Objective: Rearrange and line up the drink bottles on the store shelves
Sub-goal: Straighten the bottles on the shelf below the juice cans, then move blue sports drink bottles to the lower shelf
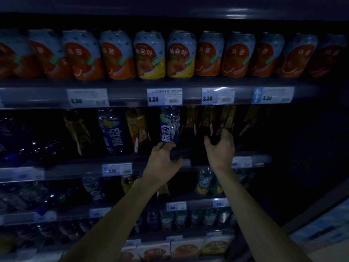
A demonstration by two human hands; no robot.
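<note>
Below the white 3.30 price tag (164,96), the left hand (162,161) grips a blue-labelled clear plastic bottle (170,123). Lower right of that tag, the right hand (221,150) clasps a dark gold-labelled bottle (226,120).

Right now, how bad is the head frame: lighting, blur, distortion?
Head view: underexposed overall; only the can row and price tags are lit; left and right edges are smeared; wide-angle bows the shelf rails; the blue bottle in the left hand reads clearly, the dark bottle in the right hand barely shows.
</note>
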